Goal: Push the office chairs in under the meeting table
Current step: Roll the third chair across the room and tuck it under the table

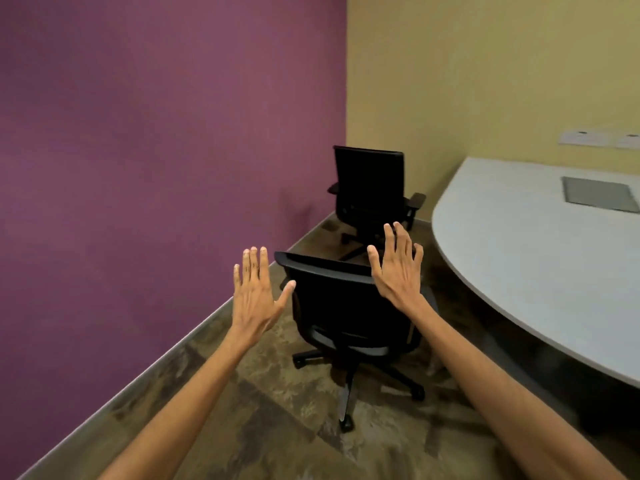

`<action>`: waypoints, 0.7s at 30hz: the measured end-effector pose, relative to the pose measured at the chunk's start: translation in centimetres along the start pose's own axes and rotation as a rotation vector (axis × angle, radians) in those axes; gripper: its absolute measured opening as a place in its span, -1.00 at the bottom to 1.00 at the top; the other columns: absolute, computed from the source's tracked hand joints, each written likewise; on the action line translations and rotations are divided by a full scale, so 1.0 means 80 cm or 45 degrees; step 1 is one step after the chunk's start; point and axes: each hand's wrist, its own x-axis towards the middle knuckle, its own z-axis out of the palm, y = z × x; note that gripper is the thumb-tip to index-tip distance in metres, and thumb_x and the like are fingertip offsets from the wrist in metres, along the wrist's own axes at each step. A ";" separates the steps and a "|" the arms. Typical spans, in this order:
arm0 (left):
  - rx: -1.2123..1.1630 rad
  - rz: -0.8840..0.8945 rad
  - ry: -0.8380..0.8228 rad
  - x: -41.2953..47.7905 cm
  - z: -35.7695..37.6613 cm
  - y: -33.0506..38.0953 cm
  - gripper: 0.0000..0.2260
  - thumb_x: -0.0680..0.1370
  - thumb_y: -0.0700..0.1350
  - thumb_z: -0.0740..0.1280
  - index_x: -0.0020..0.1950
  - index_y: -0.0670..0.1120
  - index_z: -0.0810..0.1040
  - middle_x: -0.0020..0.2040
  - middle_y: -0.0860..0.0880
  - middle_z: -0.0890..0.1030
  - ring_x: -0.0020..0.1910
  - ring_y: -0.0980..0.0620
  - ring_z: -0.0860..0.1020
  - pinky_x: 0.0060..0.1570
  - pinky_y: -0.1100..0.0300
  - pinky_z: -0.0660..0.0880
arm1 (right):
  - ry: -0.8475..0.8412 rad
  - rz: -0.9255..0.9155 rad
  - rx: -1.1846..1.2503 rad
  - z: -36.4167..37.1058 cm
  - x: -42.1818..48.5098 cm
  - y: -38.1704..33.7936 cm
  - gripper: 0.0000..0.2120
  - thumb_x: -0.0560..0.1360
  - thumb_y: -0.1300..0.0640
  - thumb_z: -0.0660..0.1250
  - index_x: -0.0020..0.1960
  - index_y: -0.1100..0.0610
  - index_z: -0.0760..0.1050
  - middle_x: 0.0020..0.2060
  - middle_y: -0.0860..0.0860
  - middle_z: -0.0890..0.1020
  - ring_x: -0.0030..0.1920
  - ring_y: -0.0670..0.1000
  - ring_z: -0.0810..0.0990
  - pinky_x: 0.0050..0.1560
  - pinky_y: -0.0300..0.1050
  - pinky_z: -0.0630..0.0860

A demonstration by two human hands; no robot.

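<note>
A black office chair on castors stands in front of me, its back toward me, away from the light grey meeting table at the right. A second black office chair stands farther off near the room's corner, also clear of the table. My left hand is open with fingers spread, just left of the near chair's backrest and not touching it. My right hand is open above the backrest's right top corner; contact cannot be told.
A purple wall runs along the left and a yellow wall closes the back. Patterned brown carpet covers the floor between wall and table. A grey cable hatch is set in the tabletop.
</note>
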 end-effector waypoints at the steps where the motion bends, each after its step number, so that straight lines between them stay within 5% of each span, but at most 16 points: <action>1: -0.014 0.066 -0.023 0.014 0.007 -0.002 -0.18 0.56 0.38 -0.08 0.60 -0.16 -0.17 0.61 -0.17 -0.12 0.59 -0.10 -0.19 0.56 -0.13 -0.12 | 0.019 0.030 -0.037 0.002 -0.003 0.001 -0.44 0.62 -0.17 -0.04 0.51 0.11 0.08 0.49 0.07 0.17 0.48 0.07 0.15 0.41 0.23 0.14; 9: -0.188 0.434 -0.487 0.087 0.076 -0.005 -0.20 0.59 0.29 0.08 0.60 -0.15 -0.17 0.62 -0.17 -0.04 0.60 -0.08 -0.11 0.55 0.00 -0.14 | -0.120 0.091 -0.205 0.040 -0.013 0.012 -0.37 0.52 -0.21 0.15 0.44 0.13 0.17 0.41 0.09 0.27 0.41 0.09 0.24 0.30 0.17 0.27; 13: -0.159 0.552 -0.622 0.131 0.112 -0.014 -0.34 0.61 0.16 0.18 0.57 -0.19 0.11 0.56 -0.18 0.21 0.57 -0.11 0.11 0.53 0.03 0.00 | -0.556 -0.029 -0.274 0.084 0.006 0.019 -0.44 0.37 -0.18 0.32 0.23 0.12 0.33 0.16 0.08 0.44 0.17 0.13 0.44 0.10 0.09 0.39; 15: -0.145 0.572 -0.603 0.157 0.130 -0.022 -0.45 0.58 0.13 0.25 0.44 -0.19 0.34 0.39 -0.17 0.45 0.42 -0.16 0.35 0.41 0.02 0.24 | -0.718 0.004 -0.343 0.108 0.020 0.018 -0.56 0.34 -0.12 0.35 0.09 0.12 0.41 -0.03 0.06 0.55 0.00 0.14 0.54 -0.01 0.07 0.47; 17: -0.087 0.596 -0.562 0.181 0.146 -0.030 -0.65 0.54 0.14 0.28 0.10 -0.13 0.50 0.07 -0.12 0.60 0.13 -0.16 0.54 0.05 0.03 0.41 | -0.726 0.063 -0.405 0.125 0.035 0.016 -0.73 0.31 -0.03 0.34 -0.09 0.13 0.52 -0.28 0.03 0.60 -0.22 0.13 0.60 -0.20 0.00 0.53; 21: 0.119 0.682 -0.635 0.224 0.164 -0.031 -0.80 0.45 0.04 0.31 -0.26 -0.05 0.42 -0.33 -0.04 0.55 -0.24 -0.15 0.60 -0.29 0.09 0.34 | -0.678 0.079 -0.465 0.134 0.048 0.015 -0.81 0.32 0.01 0.30 -0.32 0.12 0.56 -0.48 0.00 0.50 -0.39 0.14 0.54 -0.37 -0.10 0.37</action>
